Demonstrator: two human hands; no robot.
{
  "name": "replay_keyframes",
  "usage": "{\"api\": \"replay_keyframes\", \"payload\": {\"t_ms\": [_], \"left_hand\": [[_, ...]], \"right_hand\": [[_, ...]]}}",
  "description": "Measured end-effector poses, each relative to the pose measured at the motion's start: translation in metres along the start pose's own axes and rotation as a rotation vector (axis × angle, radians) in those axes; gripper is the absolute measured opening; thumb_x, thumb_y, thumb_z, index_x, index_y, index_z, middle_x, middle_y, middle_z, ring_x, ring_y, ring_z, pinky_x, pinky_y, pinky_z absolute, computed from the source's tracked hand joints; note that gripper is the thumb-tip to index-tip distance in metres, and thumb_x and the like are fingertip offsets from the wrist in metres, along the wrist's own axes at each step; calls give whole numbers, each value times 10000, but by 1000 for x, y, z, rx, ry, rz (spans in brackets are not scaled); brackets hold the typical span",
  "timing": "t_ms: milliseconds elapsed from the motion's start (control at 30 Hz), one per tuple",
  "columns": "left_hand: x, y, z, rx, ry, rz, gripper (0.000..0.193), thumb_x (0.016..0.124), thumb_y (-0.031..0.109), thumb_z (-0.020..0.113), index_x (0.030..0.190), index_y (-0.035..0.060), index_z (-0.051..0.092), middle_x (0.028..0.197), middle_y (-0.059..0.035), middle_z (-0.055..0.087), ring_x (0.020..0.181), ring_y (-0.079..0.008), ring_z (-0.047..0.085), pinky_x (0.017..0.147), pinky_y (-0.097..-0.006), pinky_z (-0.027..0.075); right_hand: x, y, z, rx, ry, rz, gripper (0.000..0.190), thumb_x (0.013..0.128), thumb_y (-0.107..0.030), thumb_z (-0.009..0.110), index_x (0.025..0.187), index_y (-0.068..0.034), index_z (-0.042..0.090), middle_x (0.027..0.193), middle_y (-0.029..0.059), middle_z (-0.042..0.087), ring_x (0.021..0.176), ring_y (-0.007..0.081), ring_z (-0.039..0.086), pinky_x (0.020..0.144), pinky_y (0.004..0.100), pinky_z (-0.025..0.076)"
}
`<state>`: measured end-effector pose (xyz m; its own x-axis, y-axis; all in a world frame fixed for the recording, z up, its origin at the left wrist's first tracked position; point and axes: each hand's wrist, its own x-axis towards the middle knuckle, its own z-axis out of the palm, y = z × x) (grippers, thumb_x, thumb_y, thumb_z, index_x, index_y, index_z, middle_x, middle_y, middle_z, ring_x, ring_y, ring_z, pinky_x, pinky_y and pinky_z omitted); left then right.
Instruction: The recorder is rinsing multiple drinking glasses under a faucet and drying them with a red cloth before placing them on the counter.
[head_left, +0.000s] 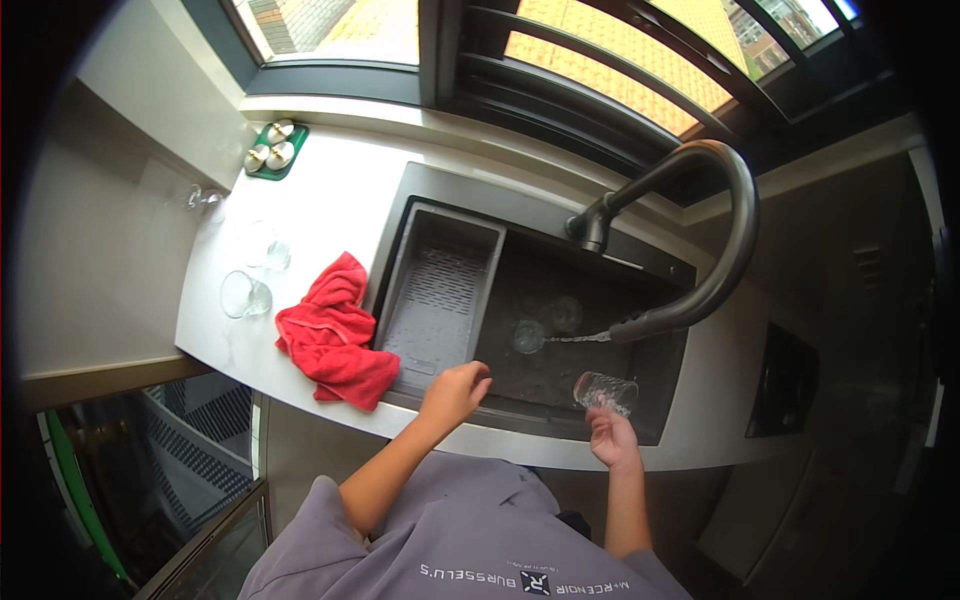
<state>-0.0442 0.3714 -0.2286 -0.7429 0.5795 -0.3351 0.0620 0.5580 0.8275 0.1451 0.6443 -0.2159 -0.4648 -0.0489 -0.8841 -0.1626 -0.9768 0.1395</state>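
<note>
A clear patterned drinking glass (611, 391) lies tilted in the grip of my right hand (613, 436), above the front right part of the dark sink basin (637, 300). My left hand (454, 391) hovers by the sink's front edge, near the grey colander insert (431, 330). Its fingers are loosely bent, with a gap at the thumb and nothing visible in them. From the pull-down faucet (739, 217) a stream of water (577, 339) runs towards a glass (529, 337) in the basin. Another glass (564, 313) rests close behind that one.
A crumpled red towel (330, 334) lies on the white counter (341, 195), against the sink's left edge. Farther left are a clear glass (244, 295) and more glassware (270, 251). A green tray (268, 175) carries several white, gold-topped items. Windows (337, 30) stand behind the sink.
</note>
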Motion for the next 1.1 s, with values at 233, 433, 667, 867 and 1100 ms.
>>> {"api": "replay_keyframes", "payload": {"t_ms": [233, 433, 667, 867, 1100], "left_hand": [[-78, -72, -126, 992, 419, -120, 463, 676, 141, 759, 1094, 153, 561, 1055, -94, 524, 1066, -289, 526, 806, -476, 473], [-95, -75, -186, 515, 306, 32, 277, 788, 108, 680, 1036, 109, 556, 940, -91, 521, 821, -295, 595, 655, -406, 509], [-142, -6, -268, 166, 446, 312, 268, 781, 104, 710, 1039, 111, 639, 855, -73, 558, 700, -261, 608, 599, -347, 495], [-132, -17, -255, 356, 228, 176, 313, 727, 113, 725, 1032, 80, 664, 891, -84, 594, 761, -247, 609, 659, -356, 498], [-104, -81, -239, 627, 189, 304, 343, 763, 186, 699, 1092, 127, 623, 964, -3, 641, 874, -197, 566, 748, -353, 392]], "right_hand": [[16, 105, 26, -1060, 54, -33, 567, 876, -70, 415, 1427, -166, 319, 619, 73, 502, 319, 68, 261, 303, 197, 210], [60, 196, 83, -1570, -153, -194, 631, 851, -28, 407, 1461, -136, 289, 567, 45, 505, 390, 84, 419, 338, 228, 295], [112, 284, 112, -1725, -185, -330, 596, 844, -38, 425, 1429, -112, 345, 598, 51, 531, 452, 131, 498, 382, 277, 390], [121, 369, 143, -2089, -393, -136, 520, 836, -88, 470, 1355, -63, 451, 677, 127, 609, 506, 195, 598, 398, 314, 442], [147, 388, 142, -2117, -438, -147, 289, 821, -120, 528, 1094, -40, 579, 738, 147, 645, 469, 207, 607, 387, 322, 448]]}}
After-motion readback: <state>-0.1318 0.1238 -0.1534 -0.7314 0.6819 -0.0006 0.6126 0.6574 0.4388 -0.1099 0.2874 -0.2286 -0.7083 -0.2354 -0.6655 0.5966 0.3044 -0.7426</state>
